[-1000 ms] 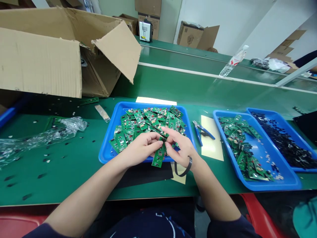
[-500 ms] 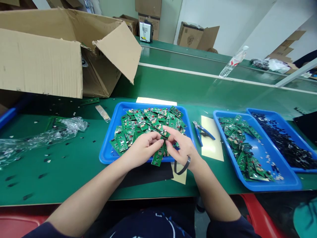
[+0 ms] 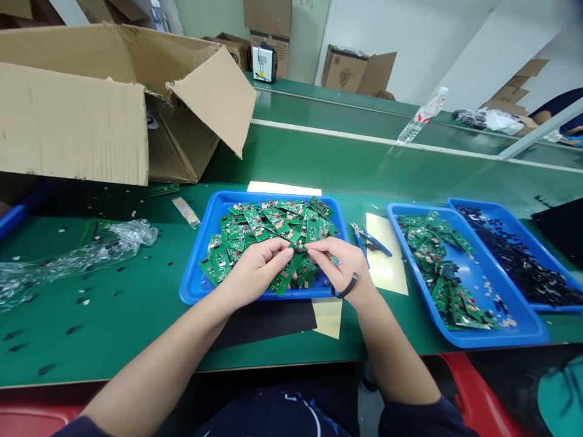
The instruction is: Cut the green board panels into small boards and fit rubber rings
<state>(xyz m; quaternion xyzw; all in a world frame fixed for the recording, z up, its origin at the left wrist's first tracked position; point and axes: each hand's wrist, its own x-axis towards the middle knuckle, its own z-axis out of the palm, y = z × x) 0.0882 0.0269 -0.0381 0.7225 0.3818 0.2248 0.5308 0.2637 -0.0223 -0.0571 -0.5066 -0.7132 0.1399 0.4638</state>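
My left hand (image 3: 257, 267) is closed on a green circuit board (image 3: 283, 278), which it holds tilted over the blue tray (image 3: 193, 285) in front of me. A small black part (image 3: 299, 248) shows at the board's upper end, between my two hands. Thumb and forefinger of my right hand (image 3: 340, 264) pinch at the right end of this black part; the exact contact is too small to make out. A black band (image 3: 350, 286) circles my right wrist. Beneath both hands, a heap of circuit boards (image 3: 237, 227) with small parts fills the tray.
Blue-handled cutters (image 3: 371, 240) lie right of the tray on yellow paper (image 3: 387, 273). Further right are a blue tray (image 3: 483, 267) of boards and another with black parts (image 3: 532, 261). Left stand a cardboard box (image 3: 73, 121) and clear plastic wrap (image 3: 122, 240). A bottle (image 3: 421, 118) leans behind.
My right hand's fingers have closed from a raised, spread pose into a pinch at the black part. Both hands and the held board have shifted slightly left in view.
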